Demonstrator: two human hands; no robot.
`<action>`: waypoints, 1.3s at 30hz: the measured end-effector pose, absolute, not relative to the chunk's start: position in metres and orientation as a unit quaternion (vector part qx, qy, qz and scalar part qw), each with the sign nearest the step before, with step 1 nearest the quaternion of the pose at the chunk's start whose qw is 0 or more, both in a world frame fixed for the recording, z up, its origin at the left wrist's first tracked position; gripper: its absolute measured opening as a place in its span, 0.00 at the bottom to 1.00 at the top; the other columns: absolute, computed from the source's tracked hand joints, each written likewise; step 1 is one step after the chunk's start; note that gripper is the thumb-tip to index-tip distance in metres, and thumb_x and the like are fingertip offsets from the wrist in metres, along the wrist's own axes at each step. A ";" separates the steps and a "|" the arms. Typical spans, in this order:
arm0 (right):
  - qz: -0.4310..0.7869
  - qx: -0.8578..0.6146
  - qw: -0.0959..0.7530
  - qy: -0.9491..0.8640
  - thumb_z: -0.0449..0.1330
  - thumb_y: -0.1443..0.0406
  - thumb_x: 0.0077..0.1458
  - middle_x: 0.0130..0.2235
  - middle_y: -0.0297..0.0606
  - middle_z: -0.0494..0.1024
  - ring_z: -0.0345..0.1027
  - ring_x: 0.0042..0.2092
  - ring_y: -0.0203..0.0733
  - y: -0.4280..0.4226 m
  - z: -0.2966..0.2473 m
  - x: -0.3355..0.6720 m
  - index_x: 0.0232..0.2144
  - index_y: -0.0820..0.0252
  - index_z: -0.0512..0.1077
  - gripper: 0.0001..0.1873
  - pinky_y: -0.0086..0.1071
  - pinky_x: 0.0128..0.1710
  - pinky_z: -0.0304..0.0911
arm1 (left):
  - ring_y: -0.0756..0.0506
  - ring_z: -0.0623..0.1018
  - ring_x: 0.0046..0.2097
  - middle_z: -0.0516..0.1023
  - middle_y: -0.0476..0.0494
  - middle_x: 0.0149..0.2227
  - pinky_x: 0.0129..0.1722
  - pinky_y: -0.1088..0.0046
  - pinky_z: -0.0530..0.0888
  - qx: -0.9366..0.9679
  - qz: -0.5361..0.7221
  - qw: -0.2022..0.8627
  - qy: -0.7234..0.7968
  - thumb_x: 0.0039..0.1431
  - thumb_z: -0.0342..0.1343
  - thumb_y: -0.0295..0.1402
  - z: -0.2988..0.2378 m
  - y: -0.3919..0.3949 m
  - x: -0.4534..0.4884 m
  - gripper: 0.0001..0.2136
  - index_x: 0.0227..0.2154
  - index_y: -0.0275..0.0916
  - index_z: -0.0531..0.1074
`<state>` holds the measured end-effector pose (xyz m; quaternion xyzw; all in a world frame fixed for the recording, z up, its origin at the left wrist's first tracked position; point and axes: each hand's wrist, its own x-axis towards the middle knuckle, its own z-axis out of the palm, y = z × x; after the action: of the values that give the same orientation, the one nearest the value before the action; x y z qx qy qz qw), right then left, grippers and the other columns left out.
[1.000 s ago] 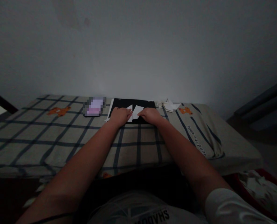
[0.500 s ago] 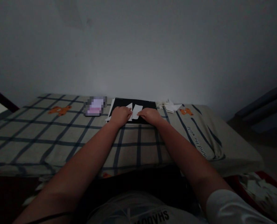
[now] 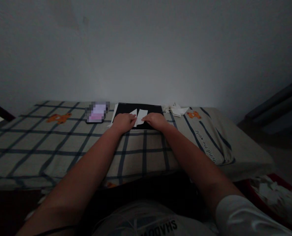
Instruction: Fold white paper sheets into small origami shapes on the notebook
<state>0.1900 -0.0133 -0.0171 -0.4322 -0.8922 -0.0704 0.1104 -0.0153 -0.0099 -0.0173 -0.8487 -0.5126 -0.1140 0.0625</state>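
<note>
A black notebook (image 3: 126,107) with white pages showing at its left side lies on the checked cloth. Two pieces of white paper rest over it: a pointed piece of paper (image 3: 134,113) on the left and a rectangular piece of paper (image 3: 142,115) on the right, a narrow dark gap between their upper parts. My left hand (image 3: 123,123) is closed, its fingertips on the pointed piece, which it partly covers. With fingers closed too, my right hand (image 3: 156,121) grips the lower right edge of the rectangular piece. Fine finger detail is dim.
A blurred-out phone (image 3: 96,113) lies left of the notebook. To the right sits a small heap of folded white paper (image 3: 177,110). A grey wall (image 3: 146,59) rises behind the cloth (image 3: 133,157). A red container (image 3: 278,180) with white scraps stands low at the right.
The whole view has shifted slightly, so most things appear a little further left. Both hands stay on the paper; the gap between the two pieces looks slightly narrower.
</note>
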 end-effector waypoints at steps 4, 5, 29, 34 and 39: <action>-0.081 -0.440 0.102 -0.889 0.50 0.66 0.59 0.48 0.40 0.75 0.68 0.49 0.44 -0.018 -0.012 0.186 0.46 0.56 0.74 0.16 0.34 0.44 0.62 | 0.40 0.72 0.50 0.74 0.45 0.50 0.45 0.63 0.67 -0.863 -0.108 0.099 -0.484 0.62 0.39 0.43 -0.016 -0.009 -0.016 0.20 0.49 0.44 0.71; -0.084 -0.439 0.098 -0.889 0.50 0.66 0.59 0.48 0.40 0.75 0.69 0.49 0.44 -0.019 -0.011 0.185 0.46 0.56 0.74 0.16 0.34 0.44 0.62 | 0.40 0.72 0.49 0.74 0.44 0.49 0.44 0.63 0.67 -0.861 -0.105 0.102 -0.486 0.62 0.39 0.43 -0.016 -0.009 -0.016 0.21 0.49 0.44 0.71; -0.085 -0.418 0.123 -0.896 0.50 0.66 0.58 0.47 0.37 0.76 0.67 0.49 0.44 -0.016 -0.015 0.194 0.47 0.55 0.72 0.16 0.34 0.45 0.62 | 0.45 0.69 0.54 0.70 0.47 0.54 0.51 0.67 0.65 -0.888 -0.112 0.101 -0.434 0.63 0.39 0.40 -0.027 -0.002 -0.019 0.19 0.51 0.43 0.69; -0.079 -0.410 0.130 -0.899 0.49 0.65 0.59 0.48 0.37 0.76 0.67 0.50 0.43 -0.016 -0.016 0.193 0.46 0.55 0.73 0.17 0.34 0.46 0.61 | 0.44 0.69 0.55 0.68 0.50 0.56 0.51 0.67 0.65 -0.886 -0.100 0.101 -0.442 0.62 0.41 0.40 -0.027 -0.003 -0.020 0.19 0.52 0.46 0.68; -0.071 -0.431 0.122 -0.891 0.50 0.66 0.58 0.47 0.37 0.76 0.68 0.49 0.44 -0.017 -0.015 0.192 0.45 0.54 0.74 0.16 0.34 0.45 0.61 | 0.45 0.69 0.55 0.68 0.51 0.56 0.50 0.68 0.65 -0.884 -0.097 0.096 -0.448 0.62 0.41 0.41 -0.026 -0.002 -0.021 0.19 0.52 0.48 0.68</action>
<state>0.1921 -0.0171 -0.0146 -0.4311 -0.8912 -0.0714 0.1216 -0.0207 -0.0023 -0.0257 -0.8838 -0.4476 -0.0971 0.0957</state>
